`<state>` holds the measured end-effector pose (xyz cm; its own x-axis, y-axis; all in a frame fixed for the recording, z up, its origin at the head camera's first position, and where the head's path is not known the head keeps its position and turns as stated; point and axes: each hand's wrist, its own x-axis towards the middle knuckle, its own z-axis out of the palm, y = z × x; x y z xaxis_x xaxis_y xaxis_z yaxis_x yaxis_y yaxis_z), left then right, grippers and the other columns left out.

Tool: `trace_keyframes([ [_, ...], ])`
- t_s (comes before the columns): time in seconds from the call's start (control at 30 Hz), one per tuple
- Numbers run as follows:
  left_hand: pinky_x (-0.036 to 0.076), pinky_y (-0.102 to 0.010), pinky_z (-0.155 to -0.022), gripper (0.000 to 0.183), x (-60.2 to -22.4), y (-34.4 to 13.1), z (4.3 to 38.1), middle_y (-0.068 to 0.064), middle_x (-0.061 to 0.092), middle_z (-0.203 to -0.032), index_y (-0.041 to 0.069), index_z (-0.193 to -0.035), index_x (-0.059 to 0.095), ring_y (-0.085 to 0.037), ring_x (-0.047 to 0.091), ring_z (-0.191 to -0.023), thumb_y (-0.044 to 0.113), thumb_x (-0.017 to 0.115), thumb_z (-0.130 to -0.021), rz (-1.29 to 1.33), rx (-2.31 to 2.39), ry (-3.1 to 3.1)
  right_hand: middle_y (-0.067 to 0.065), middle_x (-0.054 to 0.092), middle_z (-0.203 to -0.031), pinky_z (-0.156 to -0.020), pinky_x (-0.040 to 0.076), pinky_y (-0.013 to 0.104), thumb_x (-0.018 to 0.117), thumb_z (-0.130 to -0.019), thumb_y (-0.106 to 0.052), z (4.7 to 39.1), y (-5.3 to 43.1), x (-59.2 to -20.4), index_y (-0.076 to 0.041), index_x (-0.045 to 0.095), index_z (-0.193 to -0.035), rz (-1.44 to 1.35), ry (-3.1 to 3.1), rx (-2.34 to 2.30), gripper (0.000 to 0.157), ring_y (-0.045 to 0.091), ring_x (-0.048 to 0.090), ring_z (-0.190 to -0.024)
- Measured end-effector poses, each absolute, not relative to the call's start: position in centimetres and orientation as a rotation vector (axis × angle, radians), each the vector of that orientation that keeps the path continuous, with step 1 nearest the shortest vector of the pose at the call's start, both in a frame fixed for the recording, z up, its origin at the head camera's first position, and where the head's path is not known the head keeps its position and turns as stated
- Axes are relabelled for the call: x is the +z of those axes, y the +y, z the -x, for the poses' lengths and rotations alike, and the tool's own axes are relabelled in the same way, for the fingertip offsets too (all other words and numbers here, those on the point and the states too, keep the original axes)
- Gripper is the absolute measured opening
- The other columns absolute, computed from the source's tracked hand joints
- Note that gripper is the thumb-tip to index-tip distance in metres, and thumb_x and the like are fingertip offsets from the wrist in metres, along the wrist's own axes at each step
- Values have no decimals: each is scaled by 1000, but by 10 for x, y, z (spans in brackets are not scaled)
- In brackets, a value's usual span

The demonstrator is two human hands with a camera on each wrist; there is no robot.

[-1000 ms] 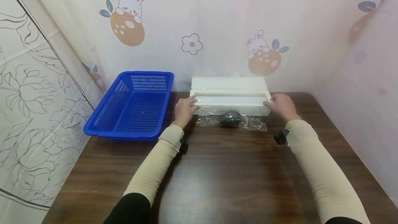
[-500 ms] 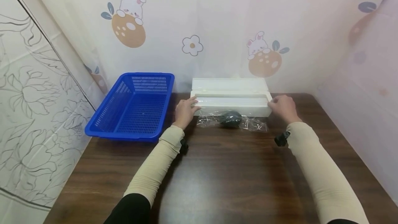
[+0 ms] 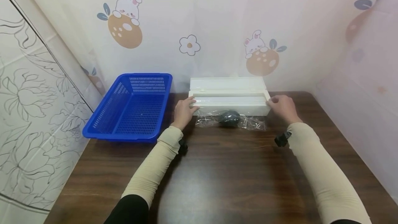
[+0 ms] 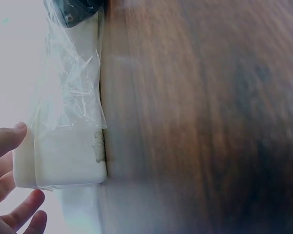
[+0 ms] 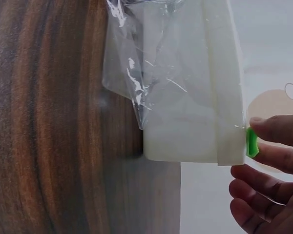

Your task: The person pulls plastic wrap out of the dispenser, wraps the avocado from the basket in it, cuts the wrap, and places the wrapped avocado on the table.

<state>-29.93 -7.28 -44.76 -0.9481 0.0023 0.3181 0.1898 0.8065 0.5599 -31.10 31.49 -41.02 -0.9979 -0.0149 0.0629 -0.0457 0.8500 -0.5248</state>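
Observation:
A white cling film dispenser lies along the table's back, its lid tipped up and back. My left hand grips its left end, thumb at the front edge and fingers at the end. At the right end my right hand pinches a small green slide cutter between thumb and index finger; the other fingers curl beside the box. Clear cling film hangs down the front onto the table. A dark round object shows through the film at its middle; its kind is unclear.
A blue perforated plastic basket stands at the back left, near the left hand. The brown wooden table extends in front of the dispenser. A printed curtain hangs right behind, with more cloth at both sides.
My right hand has slid slightly right along the dispenser to its right end. The left hand stays on the left end, and the film and dark object stay in place.

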Motion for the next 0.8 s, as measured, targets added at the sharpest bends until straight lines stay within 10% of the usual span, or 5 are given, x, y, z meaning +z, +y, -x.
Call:
trace_keyframes([
  [0.8,43,-45,-104,35,-447,-71,298,-1,61,-137,8,-115,71,-33,56,-121,27,74,-86,163,-983,-2662,32,57,-111,-89,44,60,58,-94,-19,292,308,-408,14,59,-119,-186,-2890,754,41,44,55,-100],
])
